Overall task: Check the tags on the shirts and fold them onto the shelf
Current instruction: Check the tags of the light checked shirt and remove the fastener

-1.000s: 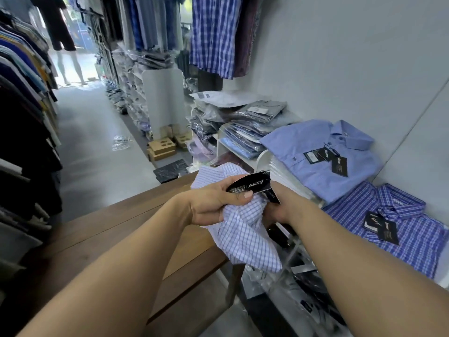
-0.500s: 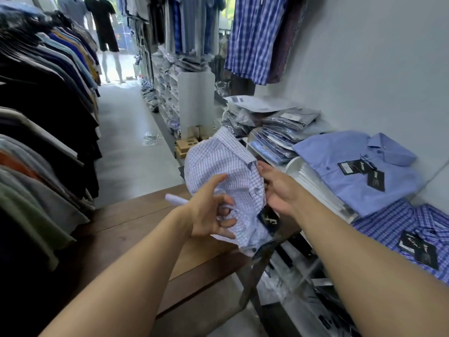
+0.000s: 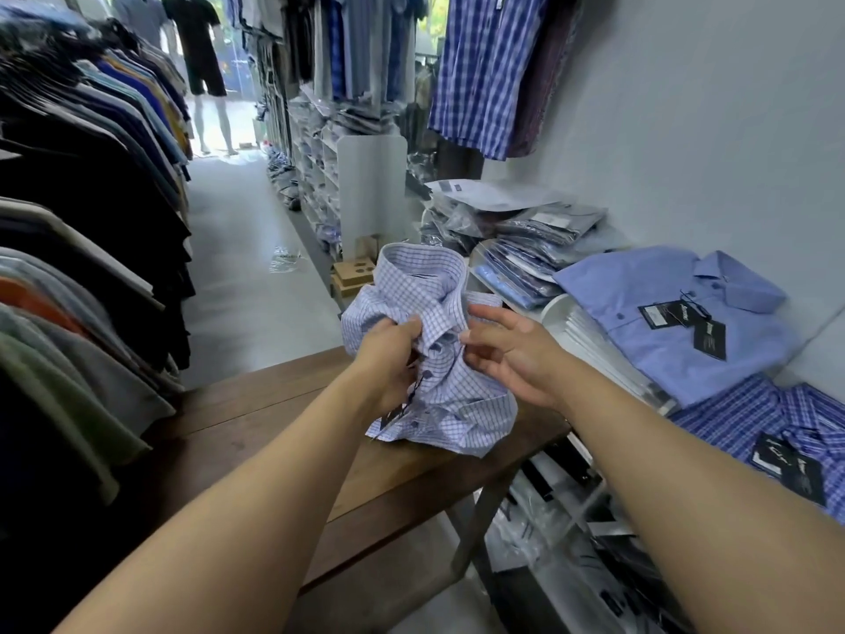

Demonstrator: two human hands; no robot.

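Left hand [image 3: 388, 363] and right hand [image 3: 521, 363]: bare. Both forearms uncovered along their full visible length, from the wrists above the wooden table [image 3: 256, 404] back to the lower edge of view.

A single wide-angle camera worn on the person's head is looking forward and down, sitting close over the wooden table [image 3: 256, 404], taking in the aisle floor [image 3: 237, 276] ahead-left and the shelf [image 3: 554, 308] at right.

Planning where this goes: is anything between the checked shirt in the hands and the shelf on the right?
Nothing visible blocks the path from the checked shirt to the shelf, but its top is taken: a blue shirt, a plaid shirt, bagged shirts beyond.
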